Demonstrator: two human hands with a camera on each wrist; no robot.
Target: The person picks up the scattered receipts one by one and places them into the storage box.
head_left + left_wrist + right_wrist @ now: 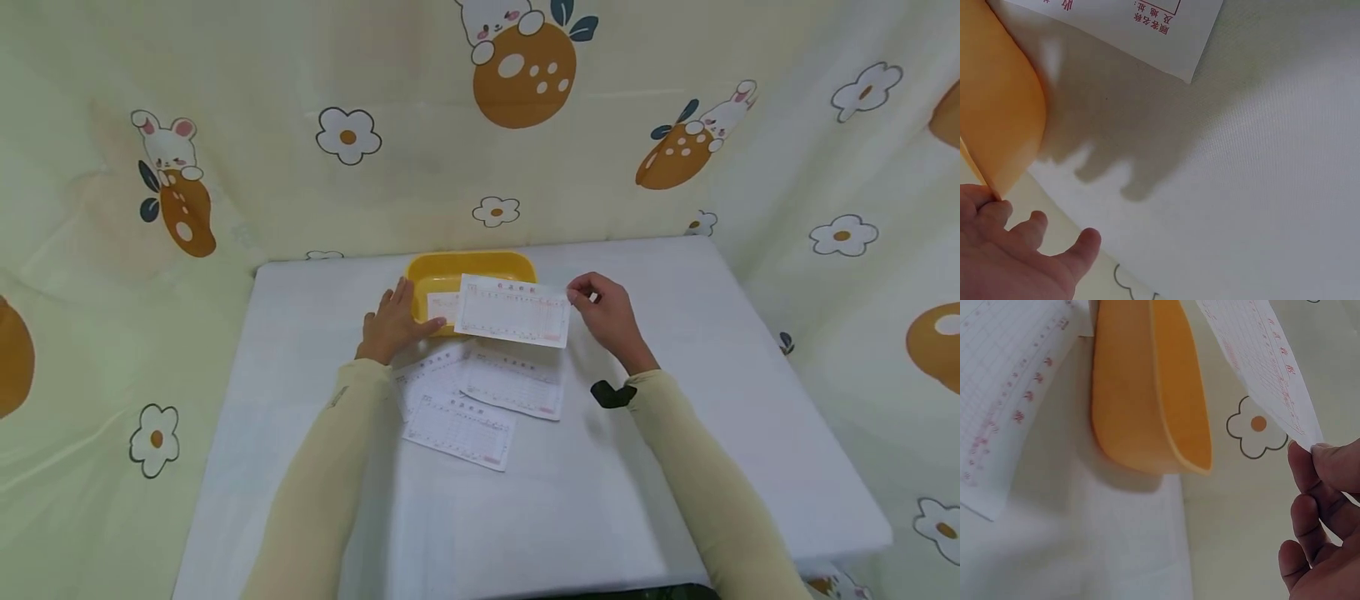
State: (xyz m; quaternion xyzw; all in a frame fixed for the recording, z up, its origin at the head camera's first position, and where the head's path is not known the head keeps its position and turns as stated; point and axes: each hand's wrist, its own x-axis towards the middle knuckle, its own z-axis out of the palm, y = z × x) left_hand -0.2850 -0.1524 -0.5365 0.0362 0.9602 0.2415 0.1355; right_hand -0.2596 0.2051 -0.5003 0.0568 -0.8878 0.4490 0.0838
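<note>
My right hand (606, 318) pinches the right edge of a printed paper receipt slip (513, 312) between thumb and index finger. The slip is held over the front of a yellow plastic tray (471, 262). At the tray's left end my left hand (388, 329) touches the rim, fingers spread, thumb stretched along the front. Inside the tray lies another slip (441, 307), partly covered by the held one. Three more piles or sheets of slips, at the right (517, 385), front (459, 429) and left (416, 379), overlap on the table before the tray.
A white-covered table (637, 500) extends to both sides of the tray. Behind it hangs a cream curtain (420, 183) printed with rabbits and flowers, close to the table's back edge. A black strap (611, 394) sticks out at the right wrist.
</note>
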